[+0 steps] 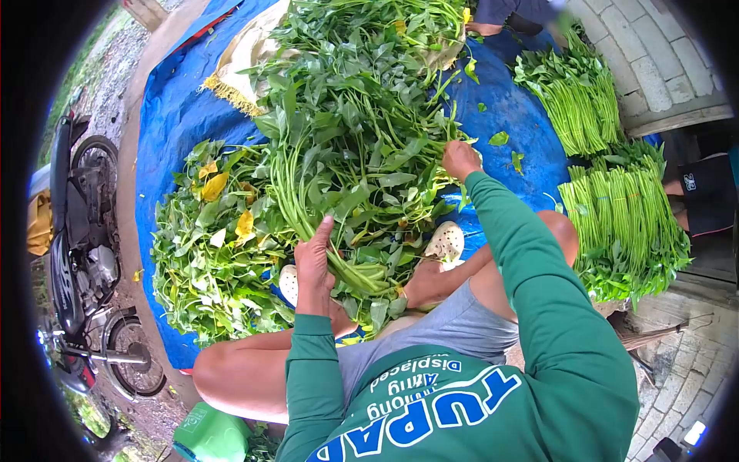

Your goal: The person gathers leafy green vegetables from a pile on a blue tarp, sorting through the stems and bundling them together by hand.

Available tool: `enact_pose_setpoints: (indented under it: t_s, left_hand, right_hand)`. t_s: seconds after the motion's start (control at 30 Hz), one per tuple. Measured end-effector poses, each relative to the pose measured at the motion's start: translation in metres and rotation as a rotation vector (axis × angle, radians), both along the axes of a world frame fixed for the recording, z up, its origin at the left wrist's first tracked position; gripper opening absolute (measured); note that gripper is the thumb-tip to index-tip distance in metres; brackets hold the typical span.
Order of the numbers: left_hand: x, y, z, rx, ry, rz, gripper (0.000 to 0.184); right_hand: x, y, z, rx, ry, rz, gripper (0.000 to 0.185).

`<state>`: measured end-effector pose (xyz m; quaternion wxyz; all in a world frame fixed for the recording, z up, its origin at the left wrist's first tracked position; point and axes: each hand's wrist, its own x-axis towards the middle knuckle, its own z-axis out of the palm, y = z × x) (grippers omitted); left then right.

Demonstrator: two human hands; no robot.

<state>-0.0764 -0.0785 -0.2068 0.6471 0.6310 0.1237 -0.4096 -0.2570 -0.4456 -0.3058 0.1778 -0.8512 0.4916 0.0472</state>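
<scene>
My left hand (313,258) is closed around the lower stems of a bunch of water spinach (291,192), thumb up along the stalks. The cut ends (369,279) point toward my lap, and the leaves spread away from me. To the right, my right hand (462,159) is closed at the edge of a big heap of leafy water spinach (362,85), gripping stems there. Its fingertips are partly hidden. A lower heap of loose leaves (208,254), some yellow, lies left of my left hand.
A blue tarp (173,100) lies beneath the greens, with a woven sack (246,58) at the far side. Neat stacks of bundled stalks (623,219) stand on the right, near another person's leg. A motorcycle (77,262) is at left; a green plastic container (212,433) is below.
</scene>
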Motion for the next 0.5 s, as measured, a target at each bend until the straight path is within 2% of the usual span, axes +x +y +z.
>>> enact_pose_setpoints:
  t_s: [0.07, 0.17, 0.2, 0.3, 0.33, 0.43, 0.47, 0.5]
  left_hand:
    - [0.0, -0.004, 0.003, -0.013, 0.036, 0.032, 0.026]
    - [0.002, -0.001, 0.004, -0.019, 0.046, 0.0, 0.028]
    - [0.003, -0.001, 0.001, -0.029, 0.028, 0.004, 0.028]
    - [0.004, 0.0, -0.002, -0.04, -0.022, 0.021, 0.029]
    - [0.004, -0.002, 0.004, -0.029, -0.034, 0.024, 0.029]
    - [0.001, -0.002, 0.011, -0.019, -0.061, 0.055, 0.028]
    - [-0.001, -0.001, 0.011, -0.016, -0.067, 0.072, 0.028]
    - [-0.002, 0.0, 0.013, -0.04, -0.063, 0.081, 0.027]
  right_hand:
    - [0.007, -0.006, 0.013, 0.016, 0.06, 0.036, 0.028]
    - [0.015, -0.019, 0.051, 0.062, 0.12, 0.022, 0.032]
    - [0.015, -0.034, 0.047, 0.061, 0.075, 0.001, 0.033]
    - [0.013, -0.012, 0.139, 0.144, -0.277, 0.031, 0.035]
    - [0.01, -0.006, 0.158, 0.186, -0.299, 0.055, 0.043]
    - [0.004, 0.04, 0.217, 0.416, -0.332, -0.069, 0.041]
    - [-0.004, 0.044, 0.218, 0.573, -0.419, -0.089, 0.04]
    - [-0.006, 0.056, 0.226, 0.605, -0.507, -0.077, 0.036]
